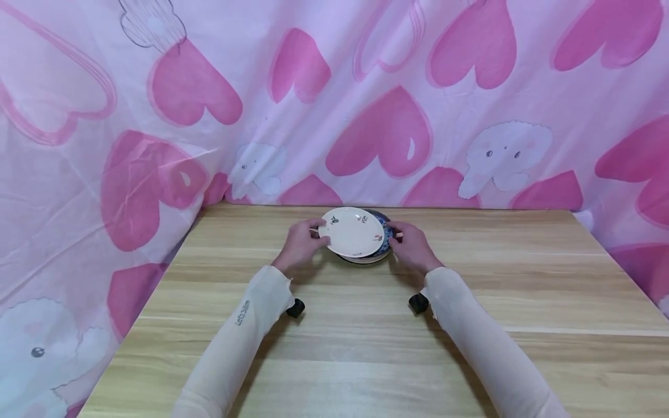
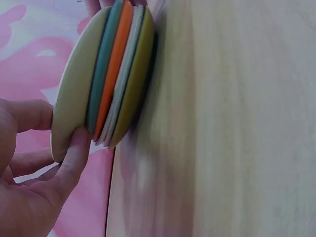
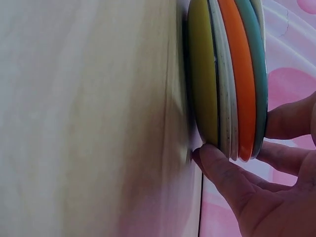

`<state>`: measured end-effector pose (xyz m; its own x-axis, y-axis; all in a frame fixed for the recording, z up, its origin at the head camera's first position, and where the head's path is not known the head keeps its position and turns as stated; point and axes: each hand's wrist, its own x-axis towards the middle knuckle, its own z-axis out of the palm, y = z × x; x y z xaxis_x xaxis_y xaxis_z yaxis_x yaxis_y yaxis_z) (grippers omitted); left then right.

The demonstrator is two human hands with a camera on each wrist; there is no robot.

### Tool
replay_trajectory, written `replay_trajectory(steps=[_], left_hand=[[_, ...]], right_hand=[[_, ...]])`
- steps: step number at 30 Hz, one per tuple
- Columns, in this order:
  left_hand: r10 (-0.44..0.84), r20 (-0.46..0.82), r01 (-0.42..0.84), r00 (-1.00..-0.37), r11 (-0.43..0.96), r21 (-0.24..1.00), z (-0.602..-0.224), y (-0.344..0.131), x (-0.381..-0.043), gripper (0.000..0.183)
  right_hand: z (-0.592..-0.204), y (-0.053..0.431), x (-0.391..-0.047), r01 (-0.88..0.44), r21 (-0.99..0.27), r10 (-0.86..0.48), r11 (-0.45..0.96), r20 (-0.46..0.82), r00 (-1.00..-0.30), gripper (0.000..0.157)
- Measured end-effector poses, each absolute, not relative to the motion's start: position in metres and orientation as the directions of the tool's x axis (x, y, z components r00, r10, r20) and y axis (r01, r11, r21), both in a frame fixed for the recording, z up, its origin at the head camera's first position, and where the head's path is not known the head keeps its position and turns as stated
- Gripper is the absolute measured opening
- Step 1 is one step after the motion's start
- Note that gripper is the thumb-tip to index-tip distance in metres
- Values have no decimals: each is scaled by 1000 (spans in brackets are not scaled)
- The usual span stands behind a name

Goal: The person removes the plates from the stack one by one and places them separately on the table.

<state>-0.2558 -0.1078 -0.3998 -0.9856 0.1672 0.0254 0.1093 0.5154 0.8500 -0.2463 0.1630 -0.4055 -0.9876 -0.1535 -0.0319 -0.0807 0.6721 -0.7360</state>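
A cream plate [image 1: 351, 233] with small printed figures lies uppermost, shifted left over a blue-patterned plate [image 1: 388, 237]. My left hand [image 1: 303, 242] pinches the cream plate's left edge, thumb near me and fingers around the far side. On the other side, my right hand [image 1: 414, 247] holds the right edge of the plates below, its thumb at the rim of the lowest ones in the right wrist view. Edge-on, the stack shows a teal plate [image 3: 253, 74], an orange plate [image 3: 240, 84], thin whitish plates [image 3: 227, 94] and an olive-yellow plate [image 3: 202, 74] near the tabletop.
The stack is at the far side of a wood-grain table [image 1: 355, 348]. Right behind the table hangs a pink cloth [image 1: 366, 116] with hearts, which continues along the left and right sides. A black wrist device [image 1: 295, 308] shows under the left cuff, another [image 1: 418, 303] under the right.
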Motion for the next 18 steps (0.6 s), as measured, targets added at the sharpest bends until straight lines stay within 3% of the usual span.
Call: replay_trajectory(steps=[18], left_hand=[[51,-54,-21,-997,500,866,-394,-156,-239,51]], right_hand=[[-405,165,-247,-82,-741,-174,666,-48,-984,52]])
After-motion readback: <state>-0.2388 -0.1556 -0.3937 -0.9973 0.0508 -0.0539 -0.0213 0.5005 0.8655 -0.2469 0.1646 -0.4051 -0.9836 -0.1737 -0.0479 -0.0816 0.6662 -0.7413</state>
